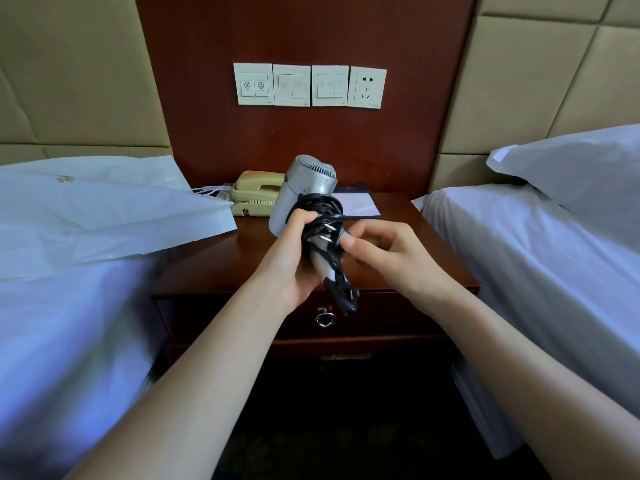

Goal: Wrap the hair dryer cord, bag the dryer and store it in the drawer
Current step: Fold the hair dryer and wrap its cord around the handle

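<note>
Two hands hold the silver hair dryer (308, 188) over a wooden nightstand (408, 216): left hand (294, 258) clenched around its handle, right hand (388, 258), at 3 o'clock, pinching the wound black cord (322, 209). A white bag (104, 216) lies at 9 o'clock.

left hand (294, 261) — gripping dryer (311, 183) | right hand (384, 252) — fingertips pinching cord (320, 206)
</note>
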Demonstrator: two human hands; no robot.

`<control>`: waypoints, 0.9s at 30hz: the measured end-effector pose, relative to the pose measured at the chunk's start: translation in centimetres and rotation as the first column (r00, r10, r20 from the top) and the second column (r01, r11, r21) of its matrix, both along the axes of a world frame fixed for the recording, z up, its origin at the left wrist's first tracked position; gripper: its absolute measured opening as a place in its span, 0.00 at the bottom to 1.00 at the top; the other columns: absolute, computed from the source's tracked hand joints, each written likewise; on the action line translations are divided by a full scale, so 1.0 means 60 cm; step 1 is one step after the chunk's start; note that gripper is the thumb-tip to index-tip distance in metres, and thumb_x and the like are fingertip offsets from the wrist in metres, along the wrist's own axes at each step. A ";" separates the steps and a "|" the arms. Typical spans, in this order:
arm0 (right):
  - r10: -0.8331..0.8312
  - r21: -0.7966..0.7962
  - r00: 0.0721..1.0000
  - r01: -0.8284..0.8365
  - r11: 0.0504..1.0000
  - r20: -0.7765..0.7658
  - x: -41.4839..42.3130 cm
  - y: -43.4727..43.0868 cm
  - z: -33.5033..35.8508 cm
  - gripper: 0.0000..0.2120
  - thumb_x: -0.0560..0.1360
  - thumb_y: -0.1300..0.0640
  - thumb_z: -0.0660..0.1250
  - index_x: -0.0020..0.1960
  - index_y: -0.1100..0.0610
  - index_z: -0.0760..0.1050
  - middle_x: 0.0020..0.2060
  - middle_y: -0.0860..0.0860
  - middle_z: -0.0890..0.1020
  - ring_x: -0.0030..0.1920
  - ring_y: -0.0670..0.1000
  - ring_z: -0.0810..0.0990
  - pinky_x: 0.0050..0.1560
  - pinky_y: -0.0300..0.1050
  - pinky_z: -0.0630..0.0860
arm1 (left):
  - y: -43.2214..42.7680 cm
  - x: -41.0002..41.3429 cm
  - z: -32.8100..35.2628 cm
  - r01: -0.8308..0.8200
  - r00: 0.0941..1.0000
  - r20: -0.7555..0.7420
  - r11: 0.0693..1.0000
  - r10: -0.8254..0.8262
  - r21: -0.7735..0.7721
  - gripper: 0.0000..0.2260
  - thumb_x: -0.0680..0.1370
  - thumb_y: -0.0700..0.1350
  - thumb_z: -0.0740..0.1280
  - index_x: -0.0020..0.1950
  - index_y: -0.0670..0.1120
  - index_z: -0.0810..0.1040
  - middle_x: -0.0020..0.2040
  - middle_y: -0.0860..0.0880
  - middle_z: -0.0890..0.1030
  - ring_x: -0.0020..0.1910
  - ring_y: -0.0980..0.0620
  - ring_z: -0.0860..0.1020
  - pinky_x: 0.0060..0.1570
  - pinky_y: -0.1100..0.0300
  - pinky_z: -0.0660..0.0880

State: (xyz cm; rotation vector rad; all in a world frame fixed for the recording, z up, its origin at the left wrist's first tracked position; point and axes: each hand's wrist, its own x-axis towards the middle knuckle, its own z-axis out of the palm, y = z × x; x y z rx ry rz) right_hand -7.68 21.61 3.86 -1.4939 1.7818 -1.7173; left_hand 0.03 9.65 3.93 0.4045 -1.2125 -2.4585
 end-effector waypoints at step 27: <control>-0.365 0.165 0.931 0.363 0.917 -0.022 -0.005 -0.008 0.006 0.18 0.71 0.51 0.71 0.25 0.54 0.72 0.16 0.43 0.69 0.23 0.43 0.64 0.29 0.38 0.60 | 0.017 -0.025 -0.010 -0.079 0.995 0.062 0.997 0.080 -0.023 0.18 0.79 0.52 0.55 0.52 0.41 0.78 0.33 0.46 0.82 0.25 0.50 0.78 0.24 0.64 0.72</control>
